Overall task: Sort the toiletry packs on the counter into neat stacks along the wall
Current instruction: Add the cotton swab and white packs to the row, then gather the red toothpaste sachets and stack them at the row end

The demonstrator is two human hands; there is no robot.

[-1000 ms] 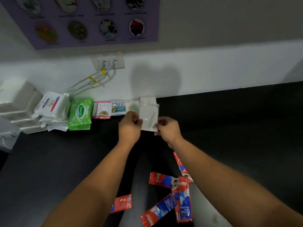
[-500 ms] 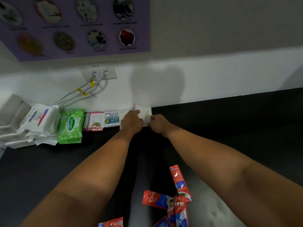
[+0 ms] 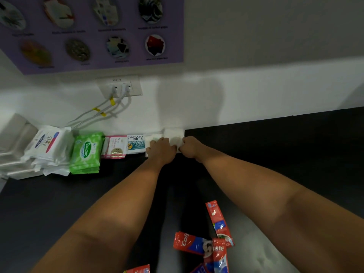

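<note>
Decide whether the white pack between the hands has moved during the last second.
Yes. The white pack has dropped from mid-air toward the wall, settling in the row right of the Cream Silk sachet.

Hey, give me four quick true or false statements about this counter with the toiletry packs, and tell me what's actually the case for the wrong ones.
1. The left hand and the right hand both touch the white packs at the wall. True.
2. The green Sanicare wipes lie right of the Cream Silk sachet. False: they lie left of it, beyond a pink Dove sachet.
3. Red Colgate sachets lie loose at the near side of the counter, away from the wall. True.
4. The wall outlet has nothing plugged in. False: two white plugs sit in it.
</note>
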